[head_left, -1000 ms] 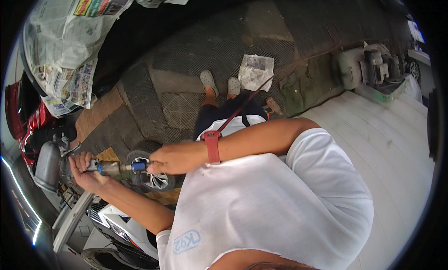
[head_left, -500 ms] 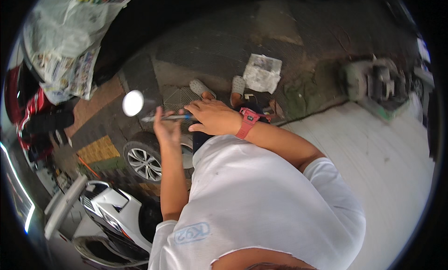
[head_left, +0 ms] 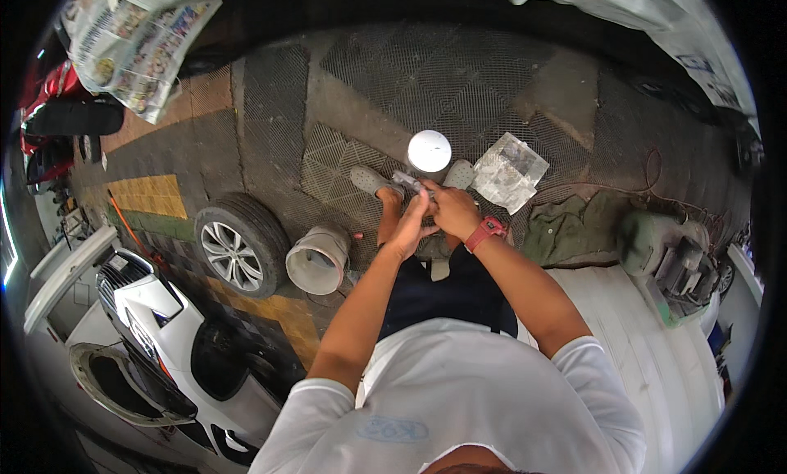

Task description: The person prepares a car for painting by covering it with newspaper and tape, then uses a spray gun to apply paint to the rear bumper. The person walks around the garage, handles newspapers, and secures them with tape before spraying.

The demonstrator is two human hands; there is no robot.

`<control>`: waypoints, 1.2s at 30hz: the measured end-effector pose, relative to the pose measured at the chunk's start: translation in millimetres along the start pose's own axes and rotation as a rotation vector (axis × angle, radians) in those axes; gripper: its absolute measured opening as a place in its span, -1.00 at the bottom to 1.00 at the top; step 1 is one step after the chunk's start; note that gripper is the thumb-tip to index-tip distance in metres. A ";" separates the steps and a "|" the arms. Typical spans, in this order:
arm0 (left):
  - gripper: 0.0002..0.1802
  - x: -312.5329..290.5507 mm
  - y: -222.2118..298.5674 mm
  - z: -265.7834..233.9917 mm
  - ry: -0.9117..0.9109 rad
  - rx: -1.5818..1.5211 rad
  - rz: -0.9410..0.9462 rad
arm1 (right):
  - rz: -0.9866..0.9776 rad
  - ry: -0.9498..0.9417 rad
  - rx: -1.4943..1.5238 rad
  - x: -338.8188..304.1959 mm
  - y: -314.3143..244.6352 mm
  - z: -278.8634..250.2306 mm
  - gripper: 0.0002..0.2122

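matted floor [head_left: 447, 88] spanned the upper middle, and at the frame's centre the right hand [head_left: 455, 211] was curled round a grey spray gun [head_left: 407, 180], its white-topped cup [head_left: 429, 151] facing up, seemingly to stay level, while the left hand [head_left: 408, 230] met it leftward, how far closed i could not tell.

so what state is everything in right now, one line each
Left hand: closed, at the spray gun
Right hand: against the left, grip unclear
Spray gun: held
Cup: white top showing
Bucket: open-topped
Wheel: tyre fitted
Paper sheet: spread out
Green cloth: rumpled
Clogs: worn
Watch: strapped on
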State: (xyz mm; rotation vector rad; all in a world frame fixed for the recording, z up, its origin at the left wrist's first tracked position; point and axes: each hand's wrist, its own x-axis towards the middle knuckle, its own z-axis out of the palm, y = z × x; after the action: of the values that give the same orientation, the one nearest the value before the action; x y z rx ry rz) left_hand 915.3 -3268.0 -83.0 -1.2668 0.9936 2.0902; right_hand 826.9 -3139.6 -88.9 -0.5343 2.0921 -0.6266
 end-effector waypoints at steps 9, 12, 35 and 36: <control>-0.17 3.1 -138.6 -191.5 0.190 1.544 0.158 | -0.064 0.032 -0.266 187.2 132.5 130.7 -0.51; -0.29 17.5 -124.7 -200.2 0.229 1.416 0.138 | -0.046 -0.050 -0.264 263.1 152.5 166.7 -0.59; -0.52 30.6 -78.4 -271.2 0.333 1.298 -0.041 | 0.336 0.087 -0.043 526.7 235.2 232.4 -0.29; -0.52 29.1 -77.7 -271.6 0.336 1.301 -0.046 | 0.371 0.062 -0.067 530.3 226.7 229.5 -0.29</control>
State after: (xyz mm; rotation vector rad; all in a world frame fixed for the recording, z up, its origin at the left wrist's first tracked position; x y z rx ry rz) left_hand 1103.0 -3434.2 -216.4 -0.8484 1.9338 0.7542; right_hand 702.0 -3322.7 -668.7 -0.1550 2.2008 -0.3625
